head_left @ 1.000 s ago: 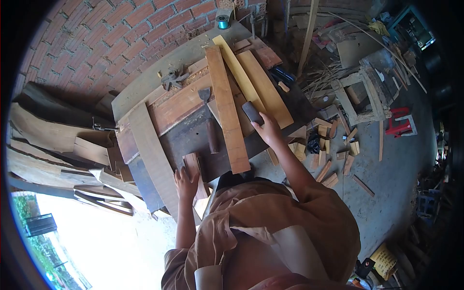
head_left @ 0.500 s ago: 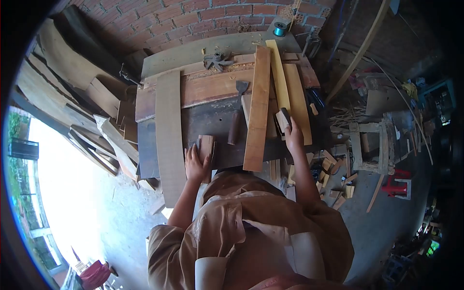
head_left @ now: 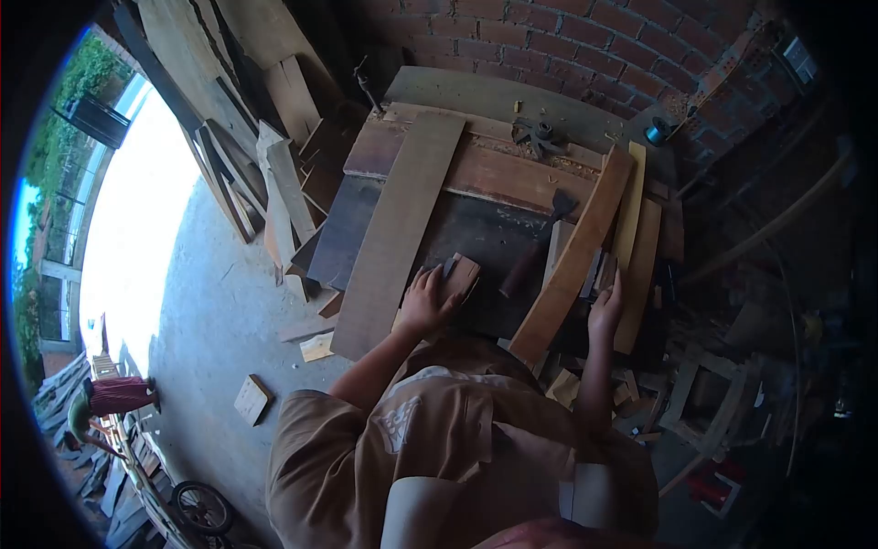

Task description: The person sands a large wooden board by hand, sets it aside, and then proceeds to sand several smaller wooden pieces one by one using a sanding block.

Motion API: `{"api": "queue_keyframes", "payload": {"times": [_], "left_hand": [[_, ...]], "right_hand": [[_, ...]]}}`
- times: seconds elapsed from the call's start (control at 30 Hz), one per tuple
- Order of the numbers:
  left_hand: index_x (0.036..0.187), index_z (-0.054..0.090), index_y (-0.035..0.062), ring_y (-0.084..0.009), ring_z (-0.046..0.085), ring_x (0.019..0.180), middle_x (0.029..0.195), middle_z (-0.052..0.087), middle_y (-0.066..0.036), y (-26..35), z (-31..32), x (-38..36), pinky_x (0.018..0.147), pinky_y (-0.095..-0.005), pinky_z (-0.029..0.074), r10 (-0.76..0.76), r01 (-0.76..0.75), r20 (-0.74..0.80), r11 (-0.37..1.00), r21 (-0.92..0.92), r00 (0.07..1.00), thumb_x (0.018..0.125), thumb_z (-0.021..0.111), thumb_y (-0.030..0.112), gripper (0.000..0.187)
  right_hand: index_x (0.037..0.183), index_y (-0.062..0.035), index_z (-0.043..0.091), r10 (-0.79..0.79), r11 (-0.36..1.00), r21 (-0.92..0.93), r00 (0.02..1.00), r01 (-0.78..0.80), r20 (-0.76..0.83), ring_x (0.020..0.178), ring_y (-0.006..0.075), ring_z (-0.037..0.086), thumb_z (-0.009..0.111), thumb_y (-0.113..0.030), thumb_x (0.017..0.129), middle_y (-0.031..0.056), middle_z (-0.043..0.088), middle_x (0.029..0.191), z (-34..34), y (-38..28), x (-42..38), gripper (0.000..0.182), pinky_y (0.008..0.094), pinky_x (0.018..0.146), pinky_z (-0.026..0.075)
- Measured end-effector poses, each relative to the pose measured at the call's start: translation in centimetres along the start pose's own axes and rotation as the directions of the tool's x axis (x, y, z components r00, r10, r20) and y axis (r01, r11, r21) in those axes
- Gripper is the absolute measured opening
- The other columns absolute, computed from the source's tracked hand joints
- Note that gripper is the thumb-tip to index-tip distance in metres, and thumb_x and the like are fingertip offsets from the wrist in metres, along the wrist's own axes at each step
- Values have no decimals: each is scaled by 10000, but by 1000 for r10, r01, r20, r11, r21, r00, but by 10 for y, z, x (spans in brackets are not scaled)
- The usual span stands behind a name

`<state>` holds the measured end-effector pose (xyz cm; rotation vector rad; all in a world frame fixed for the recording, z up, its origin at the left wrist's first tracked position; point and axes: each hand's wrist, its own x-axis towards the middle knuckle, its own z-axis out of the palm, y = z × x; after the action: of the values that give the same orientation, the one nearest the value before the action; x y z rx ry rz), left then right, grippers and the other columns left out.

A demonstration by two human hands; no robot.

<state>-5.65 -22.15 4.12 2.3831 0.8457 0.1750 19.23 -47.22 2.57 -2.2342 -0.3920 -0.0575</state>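
On the near edge of the dark workbench (head_left: 494,242), my left hand (head_left: 427,300) is closed around a short reddish-brown wooden block (head_left: 463,277). Its fingers curl over the block's left side. My right hand (head_left: 605,309) grips a small wooden block (head_left: 598,273) with a dark side, between two long boards. Just left of it, a long orange-brown board (head_left: 574,256) lies slanting and overhangs the front edge. A pale yellow board (head_left: 628,215) and a wider tan board (head_left: 640,274) lie to its right. A scraper-like tool with a dark handle (head_left: 523,270) rests between my hands.
A wide grey-brown plank (head_left: 402,229) crosses the bench's left side. A dark star-shaped metal part (head_left: 540,137) and a blue spool (head_left: 657,132) sit at the back, before a brick wall. Boards (head_left: 274,101) lean at left. A person (head_left: 101,403) is outside at lower left.
The view has swung to the left, so the bench appears further right and rotated. Both hands stay on their blocks; the left hand's fingers now curl more over its block.
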Motion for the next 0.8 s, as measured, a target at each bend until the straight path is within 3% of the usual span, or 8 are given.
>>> {"api": "queue_keyframes", "payload": {"times": [0.07,0.13,0.27,0.33,0.5,0.63,0.7,0.8], "left_hand": [[1287,359,22,-363,315,1249,1277,415,-218,-1,1,0,1020,-432,278,3,-3,14,1000,-3,1000,778,518,498,715],[1276,372,14,-369,342,1228,1264,425,-224,-3,3,0,1006,-437,292,6,-6,-7,1000,-2,1000,773,526,489,709],[1269,370,-8,-376,357,1213,1248,430,-237,-4,5,1,994,-439,302,28,-28,-26,999,25,999,778,525,477,708],[1274,361,-9,-378,356,1213,1246,430,-240,-1,3,1,995,-440,300,32,-31,-7,999,32,999,782,522,473,708],[1281,341,-21,-391,338,1215,1242,415,-259,-6,7,1,1005,-448,287,53,-53,2,998,39,999,795,517,460,706],[1276,341,-32,-410,329,1214,1244,412,-257,-12,12,3,1007,-456,283,96,-96,4,994,59,995,794,521,458,711],[1269,344,-42,-435,318,1212,1247,403,-262,-15,15,5,1006,-474,280,152,-146,-30,978,148,988,793,512,472,720],[1268,338,-42,-466,283,1220,1251,391,-272,-6,16,17,1009,-503,262,270,-245,-112,949,198,956,791,572,365,669]], "right_hand": [[1323,-62,356,-38,999,-34,998,36,-42,1044,284,533,347,-86,912,215,478,1219,-8,-19,-4,411,337,866,432],[1307,-13,355,123,992,-33,989,-120,80,1175,337,436,379,-217,935,248,434,1263,-17,-39,-2,426,352,984,318],[1293,50,339,157,985,-92,981,-147,113,1198,349,405,443,-418,896,257,423,1270,-15,-47,4,623,360,980,327],[1355,-23,251,183,973,-168,973,-159,141,1175,366,420,501,-554,805,240,412,1286,-9,-54,4,804,393,959,358],[1367,-59,238,147,963,-244,979,-111,137,1171,363,427,547,-487,799,204,397,1313,-11,-70,4,775,408,914,406],[1353,-59,264,277,932,-283,949,-228,147,1128,381,453,539,-384,834,225,434,1260,-11,-61,9,671,425,884,418],[1342,-62,283,91,970,-233,992,-67,92,1071,389,486,527,-287,855,243,470,1193,-9,-52,7,589,430,853,427],[1351,-62,269,96,984,-157,992,-83,77,977,397,515,530,-267,858,257,487,1086,-11,-50,0,594,435,811,438]]}}
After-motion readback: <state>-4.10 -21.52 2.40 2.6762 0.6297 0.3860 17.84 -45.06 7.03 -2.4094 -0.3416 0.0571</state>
